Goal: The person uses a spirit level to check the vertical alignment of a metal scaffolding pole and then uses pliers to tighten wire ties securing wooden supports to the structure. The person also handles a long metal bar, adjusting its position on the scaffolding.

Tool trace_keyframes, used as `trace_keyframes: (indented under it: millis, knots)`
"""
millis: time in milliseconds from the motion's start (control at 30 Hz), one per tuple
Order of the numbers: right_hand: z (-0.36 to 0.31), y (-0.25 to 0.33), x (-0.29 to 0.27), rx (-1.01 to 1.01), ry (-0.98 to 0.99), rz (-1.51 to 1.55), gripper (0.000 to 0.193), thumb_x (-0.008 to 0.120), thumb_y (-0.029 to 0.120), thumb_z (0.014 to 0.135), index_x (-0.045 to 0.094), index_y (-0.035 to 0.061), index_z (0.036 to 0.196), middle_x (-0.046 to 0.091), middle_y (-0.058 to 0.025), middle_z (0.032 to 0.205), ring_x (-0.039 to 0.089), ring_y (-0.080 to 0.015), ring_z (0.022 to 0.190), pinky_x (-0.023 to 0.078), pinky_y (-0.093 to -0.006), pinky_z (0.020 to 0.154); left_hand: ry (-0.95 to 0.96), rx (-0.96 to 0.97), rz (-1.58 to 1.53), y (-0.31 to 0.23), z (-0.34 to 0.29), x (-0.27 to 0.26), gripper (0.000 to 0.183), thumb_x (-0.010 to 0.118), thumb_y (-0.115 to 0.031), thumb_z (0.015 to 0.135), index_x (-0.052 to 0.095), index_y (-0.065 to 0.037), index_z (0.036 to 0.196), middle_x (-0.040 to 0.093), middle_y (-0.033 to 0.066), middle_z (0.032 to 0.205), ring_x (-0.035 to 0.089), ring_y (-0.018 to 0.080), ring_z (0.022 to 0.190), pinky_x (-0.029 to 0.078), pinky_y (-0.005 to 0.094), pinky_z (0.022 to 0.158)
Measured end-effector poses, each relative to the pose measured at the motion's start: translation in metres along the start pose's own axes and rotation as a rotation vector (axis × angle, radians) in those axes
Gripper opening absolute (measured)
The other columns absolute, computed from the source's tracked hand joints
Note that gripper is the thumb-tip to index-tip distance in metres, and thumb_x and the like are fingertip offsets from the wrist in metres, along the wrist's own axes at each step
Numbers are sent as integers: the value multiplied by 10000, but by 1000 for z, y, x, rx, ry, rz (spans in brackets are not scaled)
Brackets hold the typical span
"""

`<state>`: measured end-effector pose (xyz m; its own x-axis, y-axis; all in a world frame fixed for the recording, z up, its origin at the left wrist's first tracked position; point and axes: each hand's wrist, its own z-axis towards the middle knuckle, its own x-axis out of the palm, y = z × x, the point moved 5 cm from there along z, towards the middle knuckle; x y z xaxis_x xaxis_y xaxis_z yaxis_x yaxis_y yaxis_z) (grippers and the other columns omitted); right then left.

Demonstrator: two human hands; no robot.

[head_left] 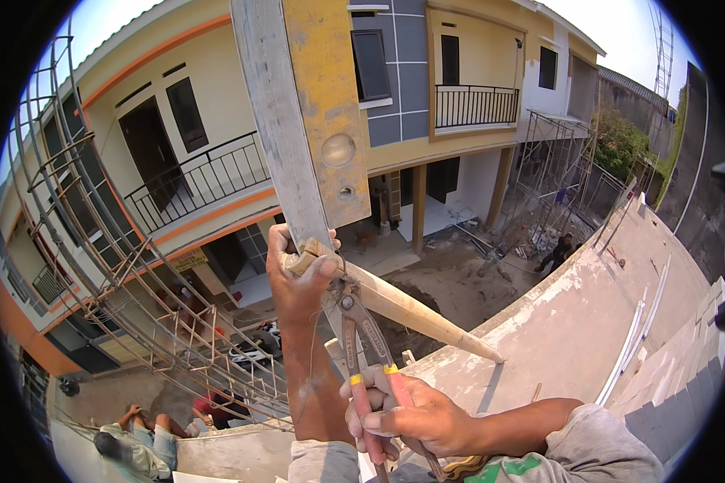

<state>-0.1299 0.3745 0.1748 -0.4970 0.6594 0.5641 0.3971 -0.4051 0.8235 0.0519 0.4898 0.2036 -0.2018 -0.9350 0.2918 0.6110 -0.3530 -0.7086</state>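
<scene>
My left hand [302, 278] is closed around the upper end of a pale wooden pole [419, 310], just below an upright beam [338, 105]. The beam has a grey edge and a worn yellow face with a round hollow and a small hole. The pole slants down to the right, its lower end at a concrete slab. In my right hand [419, 414] are pincers [351, 322] with red grips and yellow bands. Their jaws are up by the pole's top, against what looks like thin wire; the exact bite is hidden.
Rebar cages [149, 274] rise at the left. A concrete slab [556, 338] stretches right, with white pipes [636, 330] and stacked grey blocks [685, 402] on it. Below lies a dirt yard; people [141, 447] sit at lower left. Beyond stand two-storey houses [209, 121] and scaffolding [552, 153].
</scene>
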Motion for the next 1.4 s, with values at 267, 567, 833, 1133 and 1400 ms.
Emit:
trace_keyframes:
  millis: [267,567,833,1133,1400]
  knots:
    - [6,-10,1,-64,115,181,518,539,177,928,322,-20,1356,542,-135,1049,646,-189,751,466,-280,605,-3,4,36,3,2,-1,762,894,-478,629,475,-30,1081,669,135,993,677,193,909,566,346,800]
    - [9,-10,5,-146,182,293,229,508,203,967,438,28,1096,527,-88,960,604,-139,734,446,-253,583,-29,-19,49,5,0,0,794,879,-511,616,479,-28,1103,679,154,1015,685,206,920,566,344,799]
    - [8,-10,4,-163,229,276,303,496,209,970,421,7,1183,526,-93,996,599,-141,761,448,-262,609,-27,-22,82,1,-1,2,810,862,-544,622,484,-27,1117,680,150,1026,685,205,928,564,339,792]
    - [9,-15,2,-111,242,265,501,510,198,963,301,-31,1357,538,-131,1059,616,-185,825,471,-284,652,-14,-20,102,-2,-2,4,836,850,-578,630,475,-30,1139,679,150,1032,682,207,949,566,335,789]
    - [-3,1,9,34,163,198,348,524,275,997,485,-11,1193,573,-88,963,614,-157,858,522,-278,754,22,-16,108,-5,-1,3,836,858,-574,634,473,-22,1130,670,157,1042,677,212,961,563,341,809]
